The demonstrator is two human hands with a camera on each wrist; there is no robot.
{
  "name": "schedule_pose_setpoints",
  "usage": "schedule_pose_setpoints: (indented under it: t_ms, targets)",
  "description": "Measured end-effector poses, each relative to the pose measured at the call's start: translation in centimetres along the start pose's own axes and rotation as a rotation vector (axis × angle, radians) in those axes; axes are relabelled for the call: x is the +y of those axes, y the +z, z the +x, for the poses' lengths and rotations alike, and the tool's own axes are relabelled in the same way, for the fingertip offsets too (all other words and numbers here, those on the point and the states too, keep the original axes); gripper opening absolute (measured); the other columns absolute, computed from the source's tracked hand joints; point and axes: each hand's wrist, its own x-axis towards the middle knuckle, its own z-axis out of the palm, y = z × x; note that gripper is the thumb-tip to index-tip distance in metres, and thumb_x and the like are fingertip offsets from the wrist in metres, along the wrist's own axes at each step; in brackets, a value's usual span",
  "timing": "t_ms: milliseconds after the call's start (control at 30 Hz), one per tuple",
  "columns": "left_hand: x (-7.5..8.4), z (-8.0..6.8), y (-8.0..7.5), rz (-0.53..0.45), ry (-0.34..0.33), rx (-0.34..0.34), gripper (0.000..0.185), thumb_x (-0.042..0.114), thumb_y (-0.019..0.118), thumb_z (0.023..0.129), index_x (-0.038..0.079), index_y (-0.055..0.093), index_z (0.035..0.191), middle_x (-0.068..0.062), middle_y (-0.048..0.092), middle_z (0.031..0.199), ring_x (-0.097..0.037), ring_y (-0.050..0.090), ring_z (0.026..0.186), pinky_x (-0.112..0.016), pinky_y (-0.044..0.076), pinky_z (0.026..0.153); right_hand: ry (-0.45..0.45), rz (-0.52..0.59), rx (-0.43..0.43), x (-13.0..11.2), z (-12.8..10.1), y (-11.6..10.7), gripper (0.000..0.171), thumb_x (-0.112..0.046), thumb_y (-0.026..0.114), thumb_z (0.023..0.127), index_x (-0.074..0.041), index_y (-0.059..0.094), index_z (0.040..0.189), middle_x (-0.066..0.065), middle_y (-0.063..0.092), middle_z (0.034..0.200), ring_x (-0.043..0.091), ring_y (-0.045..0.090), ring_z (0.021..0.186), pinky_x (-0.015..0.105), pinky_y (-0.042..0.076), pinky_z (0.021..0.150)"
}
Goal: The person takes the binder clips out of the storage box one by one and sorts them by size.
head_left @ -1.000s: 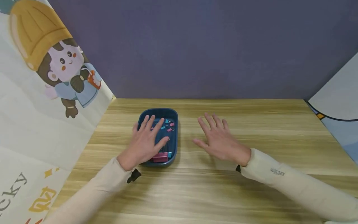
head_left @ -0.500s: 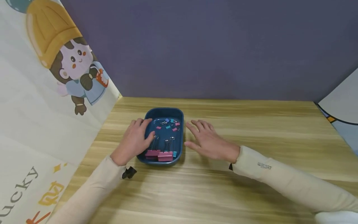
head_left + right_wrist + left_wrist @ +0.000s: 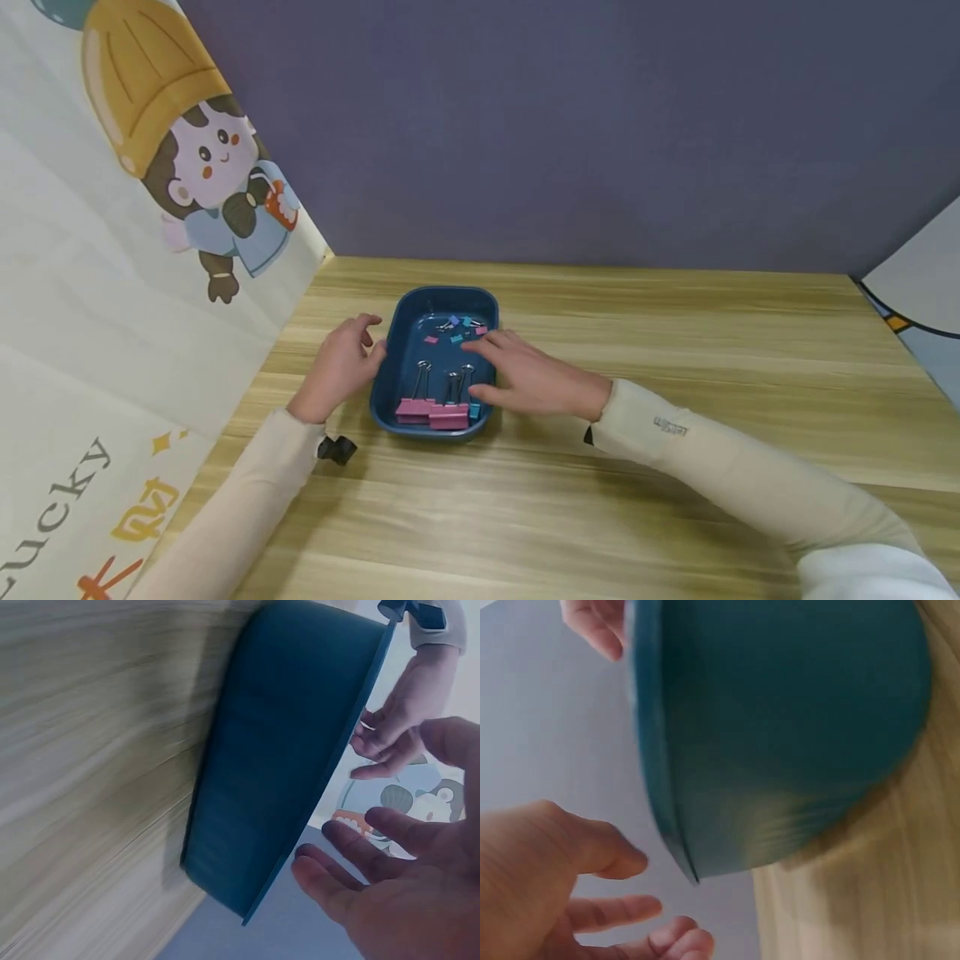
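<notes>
A dark blue tray (image 3: 442, 358) stands on the wooden table, holding binder clips. Two large pink binder clips (image 3: 448, 417) lie at its near end, handles pointing away, with a teal binder clip (image 3: 475, 410) beside them. Toward the far end, small binder clips (image 3: 456, 339) in pink, teal and purple are scattered. My left hand (image 3: 336, 367) is just outside the left rim, fingers loosely bent and holding nothing. Reaching over the right rim, my right hand (image 3: 536, 377) has its fingers extended above the tray. In the right wrist view those fingers (image 3: 352, 847) are spread, with nothing between them.
The wooden table (image 3: 675, 358) stretches far to the right of the tray. Behind it rises a dark purple-grey panel (image 3: 570, 125). A white sheet with a cartoon figure (image 3: 217, 158) borders the left side, and another printed sheet (image 3: 918, 275) the right.
My left hand has moved from above the tray to outside its left rim, its fingers bending. My right hand has come leftward from the table to over the right rim.
</notes>
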Motion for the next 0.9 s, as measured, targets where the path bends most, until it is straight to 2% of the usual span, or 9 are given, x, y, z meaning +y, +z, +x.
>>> schedule_pose_setpoints:
  t_ms: [167,200,333,367,500,733,900]
  targets:
    - [-0.7,0.1,0.5,0.014,-0.028,-0.054,0.039,0.012,0.059,0.089,-0.007,0.053,0.123,-0.011,0.057,0.078,-0.023,0.052,0.063,-0.038,0.043,0.059,-0.061,-0.024,0.031,-0.1,1.2,0.4,0.045,-0.035,0.063,0.090,-0.008,0.057,0.126,0.008,0.054,0.122,0.020,0.043,0.110,0.038,0.037,0.096]
    - [-0.8,0.1,0.6,0.012,-0.027,-0.058,0.039,0.012,0.058,0.090,-0.007,0.053,0.123,-0.010,0.058,0.076,-0.022,0.052,0.062,-0.037,0.043,0.059,-0.071,-0.024,0.030,-0.1,1.5,0.5,0.043,-0.034,0.064,0.090,-0.008,0.059,0.124,0.006,0.056,0.118,0.018,0.044,0.107,0.037,0.036,0.097]
    - [-0.8,0.2,0.9,0.010,-0.012,-0.059,0.036,0.009,0.057,0.091,-0.007,0.054,0.123,-0.006,0.058,0.072,-0.019,0.052,0.059,-0.036,0.043,0.059,-0.080,-0.008,-0.016,-0.3,2.4,0.8,0.041,-0.032,0.066,0.089,-0.007,0.061,0.121,0.006,0.059,0.117,0.017,0.048,0.113,0.041,0.020,0.110]
    - [-0.8,0.3,1.0,0.010,-0.010,-0.060,0.036,0.009,0.056,0.091,-0.008,0.054,0.123,-0.005,0.058,0.071,-0.018,0.052,0.058,-0.036,0.043,0.059,-0.079,-0.003,-0.028,-0.3,2.5,0.9,0.041,-0.031,0.066,0.089,-0.006,0.061,0.120,0.006,0.059,0.117,0.018,0.049,0.114,0.041,0.019,0.110]
    - [-0.6,0.4,1.2,0.007,-0.008,-0.068,0.035,0.007,0.056,0.091,-0.008,0.054,0.122,-0.005,0.058,0.072,-0.017,0.052,0.058,-0.034,0.043,0.057,-0.064,0.022,-0.082,-0.5,3.1,1.1,0.039,-0.029,0.067,0.089,-0.005,0.062,0.119,0.006,0.061,0.116,0.017,0.051,0.110,0.036,0.033,0.103]
    - [-0.2,0.7,1.5,0.020,-0.006,-0.072,0.034,0.007,0.058,0.090,-0.009,0.055,0.121,-0.007,0.059,0.073,-0.017,0.053,0.058,-0.032,0.044,0.054,-0.058,0.046,-0.174,-0.8,3.8,1.7,0.033,-0.026,0.067,0.089,-0.005,0.066,0.114,0.005,0.066,0.108,0.017,0.058,0.101,0.035,0.035,0.101]
    - [0.0,0.9,1.7,0.022,-0.016,-0.091,0.034,0.007,0.058,0.091,-0.009,0.055,0.121,-0.007,0.059,0.073,-0.017,0.052,0.057,-0.030,0.044,0.052,-0.054,0.002,-0.242,-0.8,4.1,2.3,0.028,-0.028,0.067,0.089,-0.008,0.069,0.108,0.002,0.066,0.101,0.016,0.057,0.094,0.028,0.045,0.085]
